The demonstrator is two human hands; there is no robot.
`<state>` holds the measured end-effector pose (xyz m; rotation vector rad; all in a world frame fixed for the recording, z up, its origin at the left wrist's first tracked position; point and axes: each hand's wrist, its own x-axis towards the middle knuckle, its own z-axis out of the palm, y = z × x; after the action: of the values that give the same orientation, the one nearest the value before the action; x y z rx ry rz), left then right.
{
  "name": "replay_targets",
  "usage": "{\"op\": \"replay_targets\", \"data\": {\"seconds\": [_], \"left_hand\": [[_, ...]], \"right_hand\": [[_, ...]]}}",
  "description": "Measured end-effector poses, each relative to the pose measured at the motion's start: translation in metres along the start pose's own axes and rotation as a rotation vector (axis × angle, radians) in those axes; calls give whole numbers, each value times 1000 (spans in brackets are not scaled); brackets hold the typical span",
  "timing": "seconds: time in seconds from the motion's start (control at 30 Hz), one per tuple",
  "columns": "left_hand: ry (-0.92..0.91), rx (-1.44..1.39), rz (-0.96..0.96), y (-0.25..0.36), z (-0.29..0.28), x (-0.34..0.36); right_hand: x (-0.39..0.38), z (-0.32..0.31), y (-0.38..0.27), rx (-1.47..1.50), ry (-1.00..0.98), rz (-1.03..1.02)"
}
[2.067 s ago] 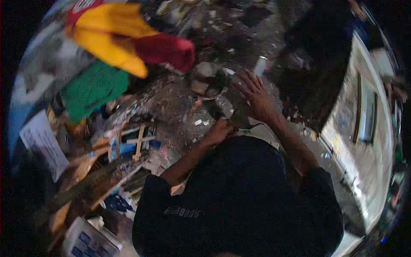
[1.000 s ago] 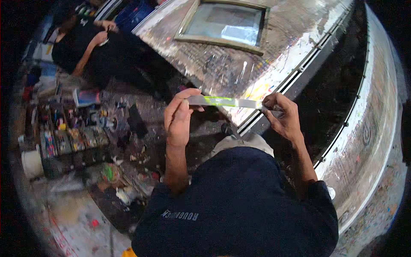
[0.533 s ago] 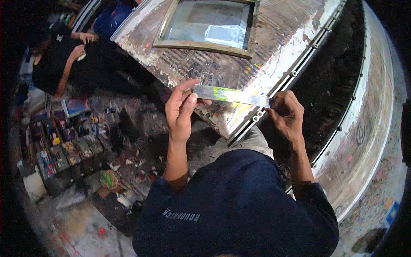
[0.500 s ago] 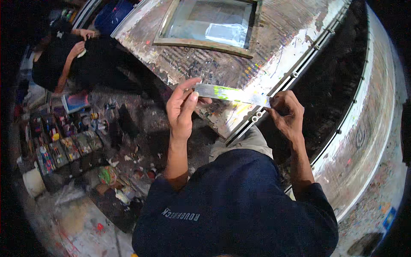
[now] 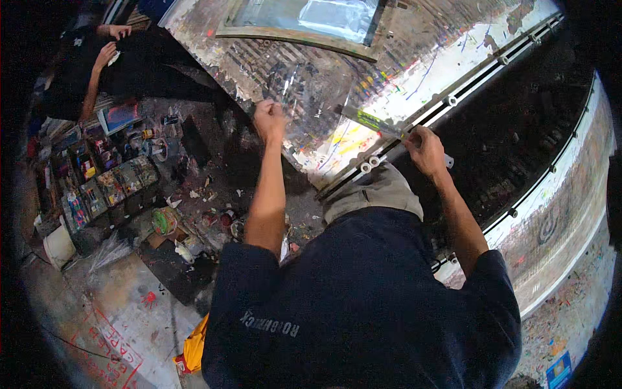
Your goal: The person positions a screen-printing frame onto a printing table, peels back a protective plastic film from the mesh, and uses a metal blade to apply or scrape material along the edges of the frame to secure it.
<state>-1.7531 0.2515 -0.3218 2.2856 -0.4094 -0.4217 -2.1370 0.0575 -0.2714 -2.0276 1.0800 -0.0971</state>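
My right hand [image 5: 424, 152] is closed on one end of a flat metal strip [image 5: 366, 120] streaked with bright green, held over the corner of a paint-stained board [image 5: 421, 84]. My left hand [image 5: 269, 120] is at the board's left edge, apart from the strip, its fingers pinched; whether they hold anything is too small to tell. A wooden-framed glass pane [image 5: 295, 16] lies farther back on the board. A metal rail with round rollers [image 5: 451, 101] runs along the board's right edge, just beside my right hand.
A co-worker in dark clothing [image 5: 103, 78] is at upper left, both hands raised. Below lie a compartmented box of small containers [image 5: 110, 185], a white bucket [image 5: 58, 246] and scattered scraps. A second stained board with a white rim [image 5: 554, 214] is at right, beyond a dark gap.
My left hand has let go of the strip's left end and moved up and left. The strip now slants from my right hand. The view has shifted, the board sitting higher.
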Motion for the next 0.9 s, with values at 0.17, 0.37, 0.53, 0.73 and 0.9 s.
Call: {"op": "replay_targets", "data": {"seconds": [0.17, 0.37, 0.53, 0.73, 0.9], "left_hand": [[160, 473, 40, -41, 16, 20], [-144, 357, 7, -68, 13, 62], [-180, 143, 94, -61, 1, 51], [-27, -211, 61, -56, -37, 57], [-24, -293, -279, -90, -25, 84]], "right_hand": [[-24, 9, 32, 156, -16, 39], [-28, 21, 43, 102, -7, 103], [-2, 24, 34, 39, -123, -50], [36, 33, 18, 157, -35, -126], [87, 44, -1, 173, -191, -121]]}}
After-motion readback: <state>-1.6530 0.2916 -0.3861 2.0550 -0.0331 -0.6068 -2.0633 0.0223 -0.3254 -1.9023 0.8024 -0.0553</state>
